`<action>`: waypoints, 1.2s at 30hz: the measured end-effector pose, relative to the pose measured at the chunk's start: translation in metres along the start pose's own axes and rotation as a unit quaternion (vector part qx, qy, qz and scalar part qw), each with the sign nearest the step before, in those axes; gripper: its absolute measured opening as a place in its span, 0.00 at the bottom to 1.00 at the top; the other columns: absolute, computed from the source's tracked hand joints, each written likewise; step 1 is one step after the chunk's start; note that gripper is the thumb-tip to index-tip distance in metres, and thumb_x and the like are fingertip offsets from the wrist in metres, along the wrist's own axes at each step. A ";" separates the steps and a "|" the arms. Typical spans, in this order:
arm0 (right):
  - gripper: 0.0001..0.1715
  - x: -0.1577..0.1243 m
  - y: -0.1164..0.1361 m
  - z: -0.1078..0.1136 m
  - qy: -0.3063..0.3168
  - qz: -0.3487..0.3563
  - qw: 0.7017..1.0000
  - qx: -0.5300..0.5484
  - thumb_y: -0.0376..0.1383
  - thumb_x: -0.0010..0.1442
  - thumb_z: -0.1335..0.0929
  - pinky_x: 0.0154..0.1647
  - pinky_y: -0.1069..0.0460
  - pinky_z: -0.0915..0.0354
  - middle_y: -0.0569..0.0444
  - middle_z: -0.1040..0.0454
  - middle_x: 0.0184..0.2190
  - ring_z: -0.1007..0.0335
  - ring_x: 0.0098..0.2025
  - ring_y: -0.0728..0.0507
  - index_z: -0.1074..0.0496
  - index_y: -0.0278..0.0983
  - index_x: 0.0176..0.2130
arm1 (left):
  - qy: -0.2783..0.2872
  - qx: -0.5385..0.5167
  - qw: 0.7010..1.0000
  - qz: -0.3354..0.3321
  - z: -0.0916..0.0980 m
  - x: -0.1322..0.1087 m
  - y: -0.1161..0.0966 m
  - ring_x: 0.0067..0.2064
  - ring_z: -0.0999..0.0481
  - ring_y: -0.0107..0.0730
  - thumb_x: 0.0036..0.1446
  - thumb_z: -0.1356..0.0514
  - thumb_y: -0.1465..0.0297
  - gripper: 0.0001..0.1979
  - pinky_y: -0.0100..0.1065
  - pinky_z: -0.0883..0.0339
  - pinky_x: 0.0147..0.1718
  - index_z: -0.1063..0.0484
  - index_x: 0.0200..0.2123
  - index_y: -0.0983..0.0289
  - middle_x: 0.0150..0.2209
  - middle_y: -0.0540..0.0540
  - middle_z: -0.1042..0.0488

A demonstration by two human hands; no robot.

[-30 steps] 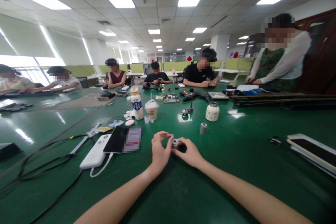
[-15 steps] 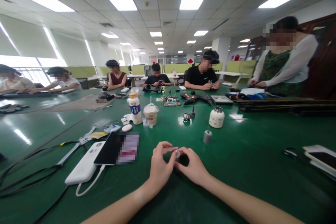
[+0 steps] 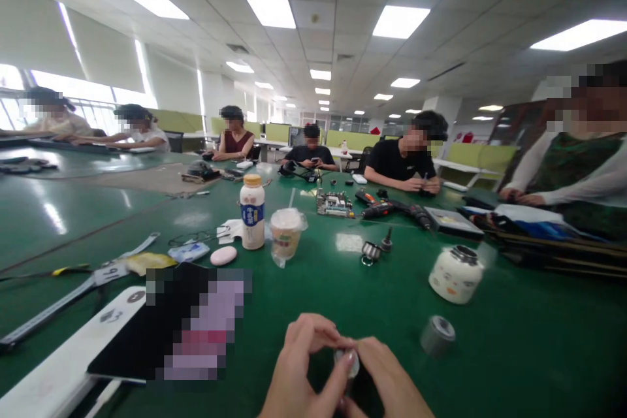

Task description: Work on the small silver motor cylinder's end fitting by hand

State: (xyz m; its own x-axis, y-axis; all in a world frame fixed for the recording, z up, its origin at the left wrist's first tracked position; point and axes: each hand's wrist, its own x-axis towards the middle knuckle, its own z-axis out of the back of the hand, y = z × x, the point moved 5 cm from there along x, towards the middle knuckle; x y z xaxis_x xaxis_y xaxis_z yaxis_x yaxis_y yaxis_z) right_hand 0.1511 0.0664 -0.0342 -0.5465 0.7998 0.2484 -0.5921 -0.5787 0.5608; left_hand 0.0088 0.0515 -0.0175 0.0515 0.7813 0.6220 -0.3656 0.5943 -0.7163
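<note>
My left hand point(image 3: 308, 366) and my right hand point(image 3: 385, 375) meet at the bottom middle of the head view, just above the green table. Between their fingertips is a small round silvery-grey piece point(image 3: 349, 363), mostly covered by the fingers. The left thumb presses on its top face, and the right fingers close round its far side. To the right stands a short grey cylinder point(image 3: 437, 336) with a round recess in its top. Behind it is a cream bottle point(image 3: 455, 276) with a printed face, its dark metal neck uncovered. A metal lid with a ring point(image 3: 371, 252) lies farther off.
On the left are a white power bank point(image 3: 73, 353), a phone point(image 3: 142, 326) and a lanyard point(image 3: 88, 287). A milk bottle point(image 3: 253, 215) and a plastic cup point(image 3: 285, 235) stand ahead. Beyond lie a circuit board point(image 3: 335, 203) and a power drill point(image 3: 377, 210). Several people sit or stand round the table.
The view has tilted and moved closer, so my hands and the nearby things appear lower and larger. Both hands still hold the small round piece.
</note>
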 end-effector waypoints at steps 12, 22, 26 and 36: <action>0.19 -0.005 0.003 0.004 -0.009 0.044 0.999 0.014 0.33 0.56 0.30 0.48 0.45 0.30 0.49 0.24 0.45 0.28 0.47 0.38 0.33 0.43 0.48 | 0.060 0.073 0.995 -0.017 0.003 0.004 -0.002 0.51 0.27 0.47 0.55 0.38 0.73 0.12 0.49 0.27 0.47 0.25 0.42 0.52 0.47 0.54 0.21; 0.21 -0.008 0.005 0.005 -0.014 0.035 0.999 0.039 0.33 0.58 0.31 0.48 0.44 0.30 0.48 0.25 0.47 0.29 0.48 0.38 0.33 0.43 0.51 | 0.058 0.070 0.995 -0.034 0.002 0.006 -0.004 0.49 0.26 0.46 0.56 0.38 0.72 0.10 0.48 0.27 0.46 0.23 0.40 0.53 0.46 0.53 0.20; 0.16 -0.007 0.005 0.007 -0.014 0.024 0.998 0.059 0.34 0.61 0.32 0.50 0.45 0.31 0.49 0.25 0.46 0.30 0.48 0.40 0.32 0.42 0.49 | 0.057 0.052 0.996 -0.048 0.002 0.008 -0.009 0.46 0.24 0.43 0.57 0.39 0.74 0.09 0.45 0.27 0.45 0.23 0.39 0.54 0.42 0.53 0.19; 0.12 -0.002 -0.010 0.023 -0.039 0.000 0.999 0.008 0.41 0.62 0.30 0.52 0.42 0.33 0.50 0.24 0.46 0.29 0.49 0.38 0.28 0.43 0.46 | -0.001 0.124 0.992 0.009 0.016 0.018 0.017 0.45 0.26 0.47 0.57 0.36 0.66 0.04 0.50 0.31 0.44 0.22 0.37 0.52 0.39 0.52 0.19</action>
State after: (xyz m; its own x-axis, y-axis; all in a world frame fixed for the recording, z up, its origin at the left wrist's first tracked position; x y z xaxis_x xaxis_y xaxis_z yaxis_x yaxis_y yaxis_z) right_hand 0.1723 0.0742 -0.0222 -0.4986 0.8100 0.3085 -0.5828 -0.5768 0.5724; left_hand -0.0112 0.0723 -0.0136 0.0411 0.7909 0.6106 -0.5844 0.5147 -0.6273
